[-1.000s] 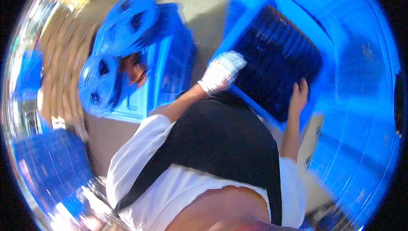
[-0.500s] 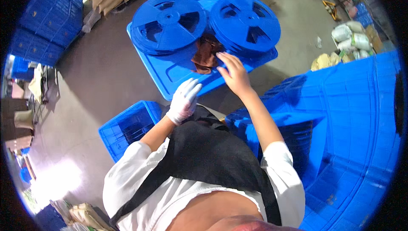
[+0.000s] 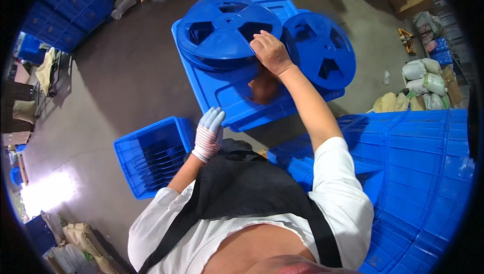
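Note:
Two large blue reels, a left reel (image 3: 222,48) and a right reel (image 3: 322,37), lie flat side by side in front of me, with three cut-outs showing in each top face. They rest on a blue plastic lid-like surface (image 3: 206,85). My right hand (image 3: 275,55), bare, is at the near right rim of the left reel, its fingers closed over the edge; the thumb is hidden. Under that wrist sits a brown, blurred item (image 3: 264,87), its kind unclear. My left hand (image 3: 207,135), in a white striped glove, hovers near the surface's front corner, fingers straight and holding nothing.
On the floor to my left stands a blue crate (image 3: 151,155). Large blue crates (image 3: 423,148) fill the right side, and more stacked crates (image 3: 75,7) stand at the far left. Sacks (image 3: 426,82) lie at the right, beyond the crates.
My right hand has moved from over the brown item to the left reel's rim, its fingers closing. The left reel's upper part looks slightly raised. The whole view has shifted a little.

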Demonstrator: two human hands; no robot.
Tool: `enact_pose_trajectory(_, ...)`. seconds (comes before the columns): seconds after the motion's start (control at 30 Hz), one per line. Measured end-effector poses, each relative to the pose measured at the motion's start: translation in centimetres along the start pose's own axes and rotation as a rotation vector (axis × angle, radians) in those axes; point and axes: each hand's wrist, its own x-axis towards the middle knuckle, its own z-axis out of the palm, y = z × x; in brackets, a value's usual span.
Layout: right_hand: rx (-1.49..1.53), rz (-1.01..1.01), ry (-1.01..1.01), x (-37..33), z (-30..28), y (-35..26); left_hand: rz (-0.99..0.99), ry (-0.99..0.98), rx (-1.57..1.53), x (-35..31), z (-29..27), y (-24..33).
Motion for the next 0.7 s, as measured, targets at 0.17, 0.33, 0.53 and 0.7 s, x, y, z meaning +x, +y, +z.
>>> enact_pose_trajectory(0.17,0.304,0.37,0.177,2.9,-10.3,-2.9,-0.095,0.2,-0.254,5.4,1.2,-1.8)
enact_pose_trajectory(0.33,1.269,1.073,0.751,-4.0,-20.7,-5.8,-0.589,0.418,-1.306,16.5,0.6,1.4)
enact_pose_trajectory(0.53,1.37,1.603,1.129,-17.0,-30.5,-9.8,-0.514,-0.27,-2.03,19.5,2.7,9.3)
enact_pose_trajectory(0.7,1.102,1.659,1.414,-22.5,-33.3,-15.8,-0.637,-0.604,-2.018,20.7,8.2,13.7)
